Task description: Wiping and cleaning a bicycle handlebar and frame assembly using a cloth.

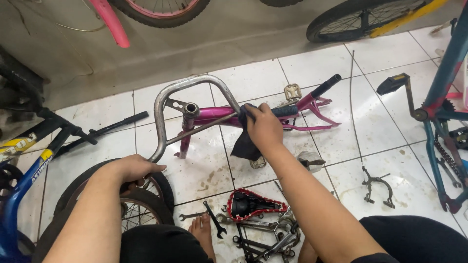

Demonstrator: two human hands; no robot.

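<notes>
Head view, person seated on white tiled floor (390,53). Small magenta metal bicycle frame (214,114) lay on the tiles in front of them, w/ bare grey steel handlebar loop (163,104) attached, black foam grip (325,85) at the far end.

Left hand (134,168) was closed round the lower end of the handlebar loop, fingers curled over the tube, just above a black rubber bicycle tyre (146,192) w/ spoked wheel.

Right hand (263,126) was clenched on a dark blue cloth rag (243,143), pressing it against the magenta top tube; rag hung down below the hand.

Near the knees: black saddle w/ red trim (253,204), pile of steel spanners (270,238), one black spanner (214,219) apart from pile. A bare foot (201,229) rested beside them.

R side: grey brake caliper (378,187) w/ thin cable, blue bicycle frame (438,97). L side: blue-yellow bicycle (29,165). Far edge: yellow-framed wheel (370,19), pink mudguard (109,22).
</notes>
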